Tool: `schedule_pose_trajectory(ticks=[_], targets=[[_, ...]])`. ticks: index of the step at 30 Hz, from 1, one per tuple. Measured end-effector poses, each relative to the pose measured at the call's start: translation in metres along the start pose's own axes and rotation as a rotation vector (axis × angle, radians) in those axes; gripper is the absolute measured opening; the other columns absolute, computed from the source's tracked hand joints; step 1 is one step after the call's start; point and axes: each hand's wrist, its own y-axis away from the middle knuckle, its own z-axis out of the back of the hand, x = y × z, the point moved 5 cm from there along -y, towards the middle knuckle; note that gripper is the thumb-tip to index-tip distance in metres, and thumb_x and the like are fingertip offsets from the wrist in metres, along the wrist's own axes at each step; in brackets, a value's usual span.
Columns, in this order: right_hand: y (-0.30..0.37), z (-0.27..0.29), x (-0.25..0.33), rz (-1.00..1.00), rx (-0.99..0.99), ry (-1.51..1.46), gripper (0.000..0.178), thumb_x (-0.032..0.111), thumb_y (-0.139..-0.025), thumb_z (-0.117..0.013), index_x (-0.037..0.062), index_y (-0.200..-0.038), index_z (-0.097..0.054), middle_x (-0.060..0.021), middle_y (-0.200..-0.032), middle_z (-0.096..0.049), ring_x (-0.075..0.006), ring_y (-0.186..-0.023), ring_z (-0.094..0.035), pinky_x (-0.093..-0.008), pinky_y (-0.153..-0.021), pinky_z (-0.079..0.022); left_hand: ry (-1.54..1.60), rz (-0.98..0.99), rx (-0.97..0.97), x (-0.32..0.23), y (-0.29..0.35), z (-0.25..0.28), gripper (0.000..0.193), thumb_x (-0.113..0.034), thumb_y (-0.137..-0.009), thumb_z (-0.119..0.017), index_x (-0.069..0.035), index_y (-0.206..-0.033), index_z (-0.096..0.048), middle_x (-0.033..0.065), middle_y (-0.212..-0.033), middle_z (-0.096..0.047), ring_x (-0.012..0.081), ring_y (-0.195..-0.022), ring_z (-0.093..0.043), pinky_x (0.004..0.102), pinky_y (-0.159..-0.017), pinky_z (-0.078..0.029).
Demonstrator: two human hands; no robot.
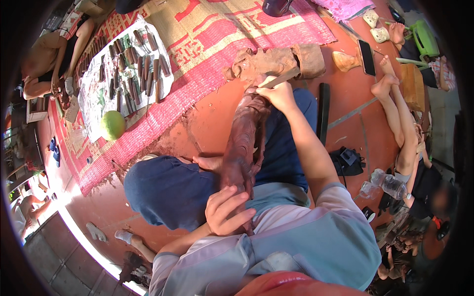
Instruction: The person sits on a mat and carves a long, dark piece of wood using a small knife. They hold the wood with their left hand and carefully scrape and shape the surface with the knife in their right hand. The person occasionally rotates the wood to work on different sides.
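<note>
A long, dark reddish-brown wood carving (239,133) lies lengthwise across my lap, with grooves and folds cut into its surface. At its far end my right hand (279,94) is closed around a flat, pale tan strip (282,78), pressed close to the wood; its exact kind is unclear. My left hand (227,209) rests over the carving's near end, its fingers loosely spread and touching the wood. Just beyond the far end sits a rough, lighter brown wood block (264,61).
Several carving tools (133,74) lie on a white sheet (91,111) beside a green round fruit (112,125), on a red-and-tan mat (197,39). To the right are a phone (366,57), a black pouch (347,161) and plastic bottles (390,183). Other people sit at both sides.
</note>
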Motion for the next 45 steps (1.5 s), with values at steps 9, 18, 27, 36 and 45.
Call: schedule_pose_trajectory(ticks=[9, 18, 27, 36, 45], targets=[[-0.002, 0.005, -0.017, 0.003, -0.023, -0.105, 0.011, 0.009, -0.072, -0.073, 0.0020, -0.077, -0.065, -0.0023, -0.072, -0.063, -0.0088, -0.066, -0.056, -0.0246, -0.061, -0.044, 0.011, -0.012, 0.019, -0.001, -0.002, -0.005, 0.022, -0.028, -0.080, -0.062, -0.018, -0.098, -0.067, 0.0105, -0.108, -0.063, 0.0304, -0.105, -0.056, 0.0384, -0.083, -0.048], [0.002, 0.011, -0.013, -0.066, -0.050, -0.126, 0.013, 0.012, -0.071, -0.073, 0.0030, -0.079, -0.067, -0.0058, -0.073, -0.067, -0.0120, -0.070, -0.061, -0.0281, -0.065, -0.047, 0.020, -0.006, 0.013, -0.004, -0.001, -0.008, 0.022, -0.030, -0.082, -0.061, -0.019, -0.101, -0.066, 0.0105, -0.110, -0.061, 0.0295, -0.107, -0.055, 0.0389, -0.086, -0.047], [0.004, 0.009, 0.003, -0.123, -0.033, -0.103, 0.010, 0.007, -0.073, -0.073, 0.0019, -0.078, -0.067, -0.0045, -0.071, -0.065, -0.0088, -0.068, -0.059, -0.0248, -0.064, -0.047, 0.006, -0.012, 0.022, -0.005, 0.003, -0.009, 0.023, -0.027, -0.080, -0.062, -0.020, -0.101, -0.066, 0.0104, -0.111, -0.061, 0.0299, -0.106, -0.054, 0.0385, -0.085, -0.048], [-0.004, 0.016, 0.004, -0.002, -0.078, -0.061, 0.014, 0.012, -0.070, -0.073, 0.0014, -0.077, -0.067, -0.0055, -0.071, -0.067, -0.0127, -0.061, -0.062, -0.0296, -0.060, -0.049, -0.002, -0.006, 0.006, -0.007, 0.005, -0.014, 0.021, -0.025, -0.080, -0.062, -0.019, -0.100, -0.067, 0.0109, -0.110, -0.061, 0.0307, -0.104, -0.055, 0.0388, -0.084, -0.048], [-0.004, 0.006, -0.011, 0.100, -0.083, 0.065, 0.016, 0.017, -0.071, -0.074, 0.0053, -0.076, -0.064, -0.0099, -0.070, -0.064, -0.0183, -0.068, -0.063, -0.0332, -0.064, -0.048, -0.042, -0.024, -0.004, -0.007, -0.005, -0.002, 0.022, -0.021, -0.079, -0.062, -0.015, -0.099, -0.068, 0.0097, -0.109, -0.063, 0.0270, -0.098, -0.060, 0.0332, -0.080, -0.048]])
